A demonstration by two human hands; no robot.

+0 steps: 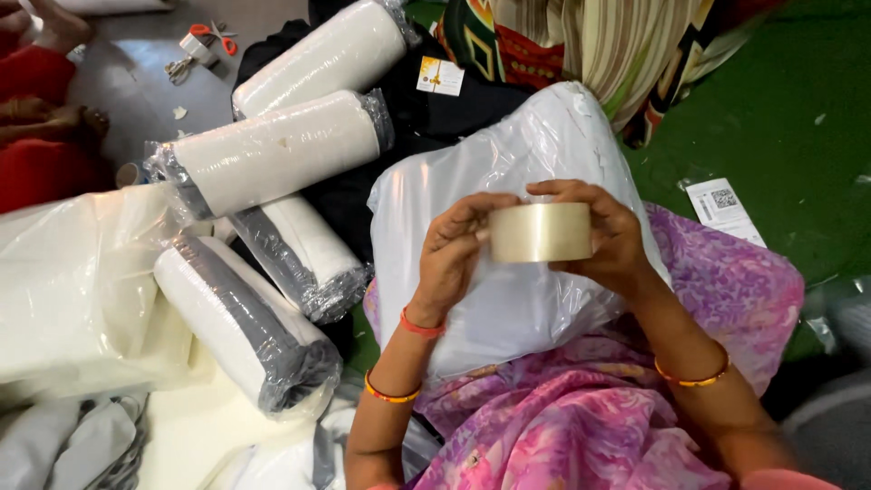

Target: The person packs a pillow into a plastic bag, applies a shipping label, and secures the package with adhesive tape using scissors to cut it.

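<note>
Our right hand grips the tape roll; our left hand pinches its edge above the plastic-wrapped parcel. The loose end may restick if the fingernails slip.

Tape roll: glossy translucent plastic. Bag: thin crinkled shiny plastic. Wrapped rolls: white cloth, glossy film.

green floor: wrapped white rolls, scissors, paper label.

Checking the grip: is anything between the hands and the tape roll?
Nothing visible. The right hand holds the tape roll directly, and the left hand touches its edge above the plastic-wrapped package.
</note>
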